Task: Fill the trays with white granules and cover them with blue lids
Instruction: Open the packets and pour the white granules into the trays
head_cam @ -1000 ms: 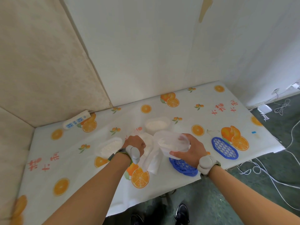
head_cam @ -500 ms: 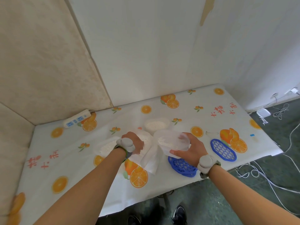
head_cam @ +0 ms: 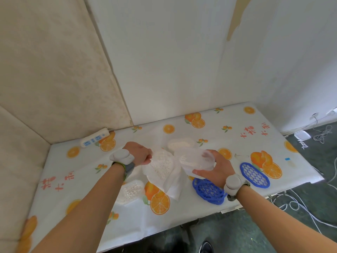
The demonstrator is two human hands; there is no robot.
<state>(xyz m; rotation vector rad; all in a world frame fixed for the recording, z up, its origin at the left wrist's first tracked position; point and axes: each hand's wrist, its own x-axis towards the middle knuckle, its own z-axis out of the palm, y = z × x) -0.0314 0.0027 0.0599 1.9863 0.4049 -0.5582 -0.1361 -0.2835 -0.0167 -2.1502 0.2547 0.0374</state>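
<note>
Here: two blue lids (head_cam: 254, 172), three trays; my right hand (head_cam: 216, 168) gripped a translucent tray (head_cam: 196, 158) holding granules, left hand (head_cam: 139, 154) pinched the bag (head_cam: 161, 166).

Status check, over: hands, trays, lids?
Left hand grips granule bag. Right hand holds clear tray, partly filled. Two blue lids off, on table. Nothing blocking.

Bag (head_cam: 161, 166) lies between two trays (head_cam: 131, 190) (head_cam: 180, 144), lids (head_cam: 208, 190) (head_cam: 254, 172) to its right.
</note>
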